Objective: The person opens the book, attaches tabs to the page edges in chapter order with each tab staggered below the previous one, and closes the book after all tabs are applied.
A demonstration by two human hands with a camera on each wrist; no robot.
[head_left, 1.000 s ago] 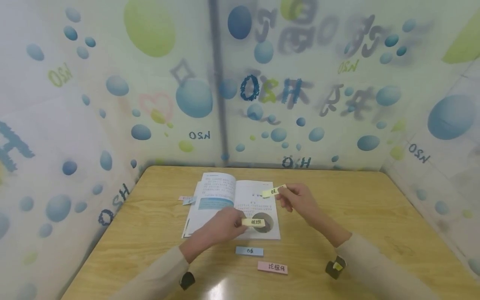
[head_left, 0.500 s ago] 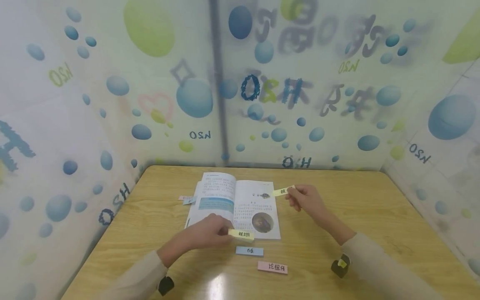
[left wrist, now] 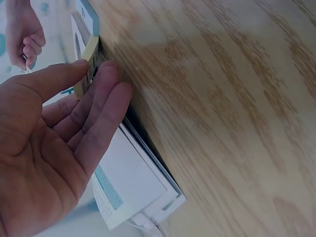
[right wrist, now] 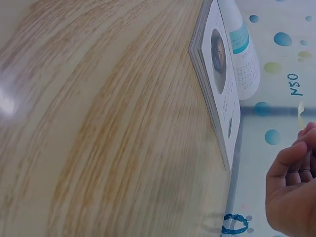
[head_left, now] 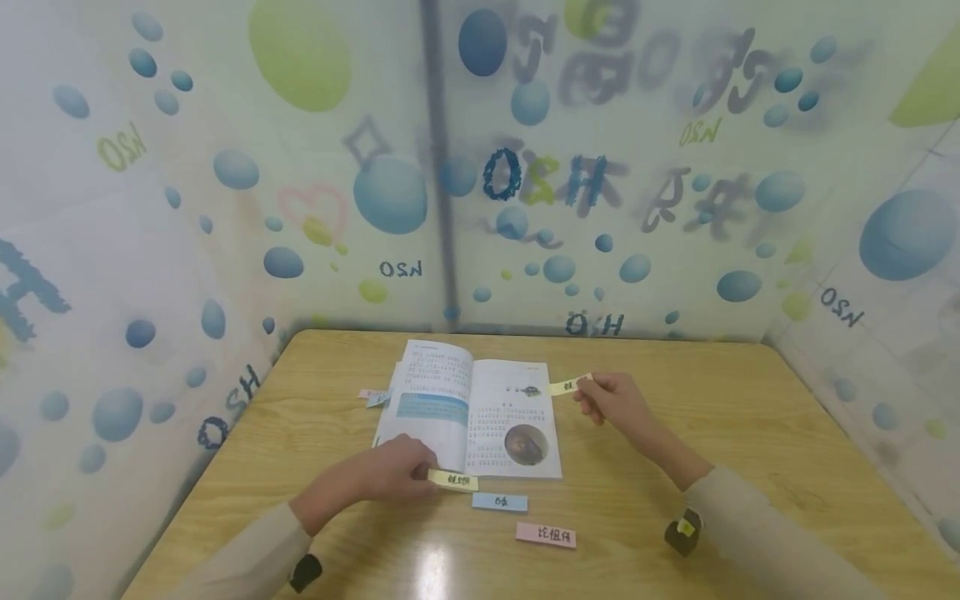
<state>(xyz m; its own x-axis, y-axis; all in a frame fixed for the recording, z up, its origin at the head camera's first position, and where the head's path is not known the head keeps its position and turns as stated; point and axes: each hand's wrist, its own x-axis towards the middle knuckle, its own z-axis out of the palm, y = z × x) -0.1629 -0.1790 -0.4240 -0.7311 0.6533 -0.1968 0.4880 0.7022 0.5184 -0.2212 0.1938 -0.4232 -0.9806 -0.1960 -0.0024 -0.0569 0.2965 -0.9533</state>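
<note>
My left hand (head_left: 393, 469) pinches one end of a yellow sticky-note pad (head_left: 457, 481) with handwriting on it, low at the book's front edge. In the left wrist view, thumb and fingertips hold that pad (left wrist: 90, 53) close over the table. My right hand (head_left: 615, 404) pinches a single written yellow sticky note (head_left: 564, 386), which sticks out leftward by the book's right edge. The right wrist view catches this note (right wrist: 301, 114) standing thin above the fingertips. Between the hands lies an open book (head_left: 513, 379), with text and a round picture on its right page.
A blue sticky-note pad (head_left: 499, 502) and a pink one (head_left: 546, 535), both with writing, lie in front of the book on the wooden table (head_left: 660, 533). A blue sticky tab (head_left: 379, 400) and a pink tab jut from the book's left side. Patterned walls enclose the table.
My left hand has carried the yellow pad left and nearer, from over the right page down to the book's front edge. My right hand has shifted its note rightward off the page.
</note>
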